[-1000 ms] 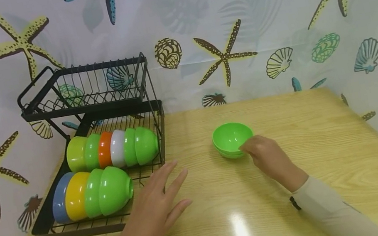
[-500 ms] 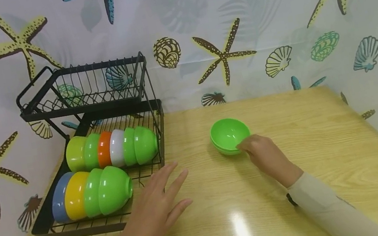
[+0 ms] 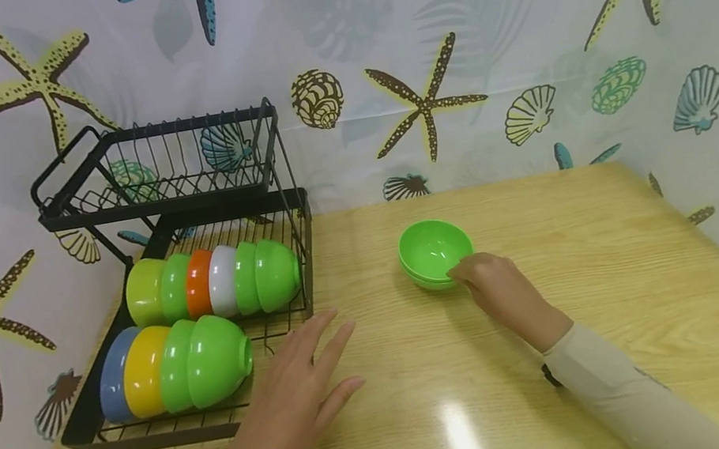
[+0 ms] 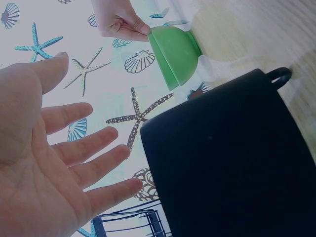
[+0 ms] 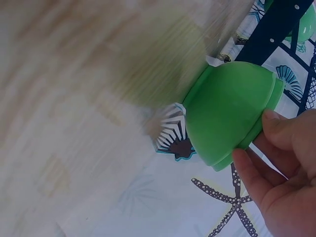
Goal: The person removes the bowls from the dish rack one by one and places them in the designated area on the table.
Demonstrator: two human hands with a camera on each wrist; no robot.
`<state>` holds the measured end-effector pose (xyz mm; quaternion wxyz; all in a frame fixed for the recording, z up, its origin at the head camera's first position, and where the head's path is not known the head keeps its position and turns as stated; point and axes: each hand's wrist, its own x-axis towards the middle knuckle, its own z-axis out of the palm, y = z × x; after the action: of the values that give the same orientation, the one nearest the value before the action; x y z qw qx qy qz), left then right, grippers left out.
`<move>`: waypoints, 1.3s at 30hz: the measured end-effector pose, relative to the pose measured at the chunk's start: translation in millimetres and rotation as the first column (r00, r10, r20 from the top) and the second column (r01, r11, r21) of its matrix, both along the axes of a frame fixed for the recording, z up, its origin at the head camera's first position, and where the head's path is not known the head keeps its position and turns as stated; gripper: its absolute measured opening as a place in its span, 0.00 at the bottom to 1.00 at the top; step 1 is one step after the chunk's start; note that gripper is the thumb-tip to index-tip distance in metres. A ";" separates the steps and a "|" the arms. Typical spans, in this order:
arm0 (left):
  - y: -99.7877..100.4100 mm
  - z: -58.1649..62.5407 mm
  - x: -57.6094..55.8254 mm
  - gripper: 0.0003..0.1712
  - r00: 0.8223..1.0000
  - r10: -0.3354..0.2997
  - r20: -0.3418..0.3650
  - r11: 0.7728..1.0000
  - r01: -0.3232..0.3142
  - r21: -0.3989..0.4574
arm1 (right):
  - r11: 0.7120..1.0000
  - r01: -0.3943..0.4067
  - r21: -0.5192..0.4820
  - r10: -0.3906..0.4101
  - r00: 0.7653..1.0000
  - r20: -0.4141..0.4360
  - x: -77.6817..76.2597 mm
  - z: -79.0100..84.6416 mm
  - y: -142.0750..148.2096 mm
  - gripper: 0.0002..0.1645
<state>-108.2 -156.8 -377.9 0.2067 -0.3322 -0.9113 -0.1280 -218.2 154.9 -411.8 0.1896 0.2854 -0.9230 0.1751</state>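
Observation:
Two green bowls (image 3: 435,250), nested one in the other, are upright on the right of the dish rack, over the wooden table. My right hand (image 3: 506,299) pinches their near right rim between thumb and fingers. From the right wrist view, the stack (image 5: 227,111) shows its outer side, with the thumb and fingers of the right hand (image 5: 291,163) at the rim. My left hand (image 3: 293,405) hovers in front of the rack's right side, fingers spread and holding nothing. Its palm (image 4: 44,173) faces the camera in the left wrist view.
A black two-tier dish rack (image 3: 223,431) stands at the left. Its lower tier holds two rows of bowls on their sides, among them a blue bowl (image 3: 114,380) and an orange bowl (image 3: 199,285). Behind the table (image 3: 614,276) hangs a seashell-and-starfish cloth (image 3: 355,33).
The right hand and the nested green bowls have shifted slightly away from me and a little to the left. The left hand has stayed almost still.

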 end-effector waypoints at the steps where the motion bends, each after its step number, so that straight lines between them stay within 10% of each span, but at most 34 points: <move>1: 0.3 0.1 -0.1 0.34 1.000 0.001 0.000 1.000 -0.001 0.000 | 1.000 -0.001 -0.001 0.001 1.000 -0.002 0.3 0.2 -0.1 0.08; 11: 1.9 2.4 -0.6 0.35 1.000 0.021 0.005 1.000 -0.021 -0.005 | 0.996 0.002 0.084 0.000 1.000 -0.029 3.7 2.5 0.8 0.11; 25: -9.9 20.3 4.3 0.35 0.977 0.205 0.062 0.966 -0.212 0.147 | 0.999 -0.007 0.036 0.007 1.000 -0.001 39.2 16.3 16.6 0.29; 39: -43.5 36.6 6.7 0.38 0.899 0.380 0.218 0.882 -0.424 0.208 | 0.997 -0.043 0.070 0.045 0.999 -0.016 71.7 23.4 37.7 0.40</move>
<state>-101.5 -200.3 -341.3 0.1902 -0.0944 -0.9512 -0.2238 -146.5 192.6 -388.4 0.1839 0.3136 -0.9203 0.1445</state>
